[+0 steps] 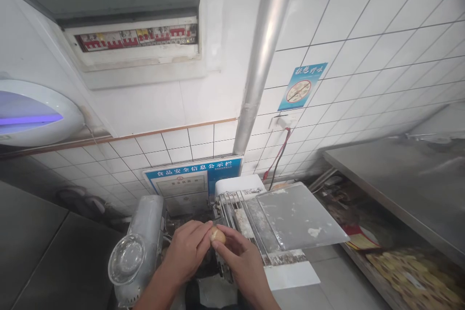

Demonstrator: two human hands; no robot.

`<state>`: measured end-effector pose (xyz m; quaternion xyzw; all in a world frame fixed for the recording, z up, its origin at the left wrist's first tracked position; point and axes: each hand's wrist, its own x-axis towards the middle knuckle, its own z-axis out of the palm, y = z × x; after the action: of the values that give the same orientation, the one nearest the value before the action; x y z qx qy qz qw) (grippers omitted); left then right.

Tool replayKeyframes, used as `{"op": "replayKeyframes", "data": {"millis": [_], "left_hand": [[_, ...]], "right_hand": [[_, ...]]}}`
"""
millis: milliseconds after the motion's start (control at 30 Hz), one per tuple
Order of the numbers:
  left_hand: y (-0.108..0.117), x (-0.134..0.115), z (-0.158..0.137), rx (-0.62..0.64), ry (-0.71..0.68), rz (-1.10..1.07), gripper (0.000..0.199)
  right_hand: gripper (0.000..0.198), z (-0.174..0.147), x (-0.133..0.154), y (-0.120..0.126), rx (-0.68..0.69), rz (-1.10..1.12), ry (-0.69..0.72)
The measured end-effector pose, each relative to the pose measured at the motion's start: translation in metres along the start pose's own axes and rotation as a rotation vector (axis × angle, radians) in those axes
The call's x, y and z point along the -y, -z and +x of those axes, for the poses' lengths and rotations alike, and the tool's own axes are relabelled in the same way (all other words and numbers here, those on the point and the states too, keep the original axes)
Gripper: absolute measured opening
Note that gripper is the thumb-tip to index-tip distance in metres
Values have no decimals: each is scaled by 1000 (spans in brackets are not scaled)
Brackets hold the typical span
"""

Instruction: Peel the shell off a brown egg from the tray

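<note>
Pinching, held the small ball (218,236) between left hand (187,246) and right hand (242,255), near the left edge of the machine (244,223); probably called for light, even pressure to avoid squashing.

head-worn view | faces forward-down | left hand (187,248), right hand (246,255) near | wall (350,9) beyond

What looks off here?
Breaker box, upper left: its cover is raised, exposing red switches. Gray plate, right of the right hand: a pale patch, possibly residue, stands out. The brown-stained strip below it looks dirty or rusted.
</note>
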<state>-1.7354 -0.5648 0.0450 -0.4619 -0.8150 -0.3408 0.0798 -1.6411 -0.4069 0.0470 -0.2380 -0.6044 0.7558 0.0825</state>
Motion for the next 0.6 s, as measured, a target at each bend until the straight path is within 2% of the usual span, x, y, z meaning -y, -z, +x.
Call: {"op": "replayKeyframes", "data": {"millis": [200, 400, 500, 600], "left_hand": [[-1, -1, 4, -24, 16, 36, 23], [4, 3, 10, -32, -33, 154, 18], [6, 6, 10, -29, 18, 127, 18], [6, 10, 8, -11, 126, 52, 19]], "right_hand": [[62, -1, -2, 0, 9, -6, -18], [61, -3, -2, -2, 1, -29, -7], [57, -2, -6, -1, 26, -28, 13], [52, -2, -11, 0, 52, -23, 28]]}}
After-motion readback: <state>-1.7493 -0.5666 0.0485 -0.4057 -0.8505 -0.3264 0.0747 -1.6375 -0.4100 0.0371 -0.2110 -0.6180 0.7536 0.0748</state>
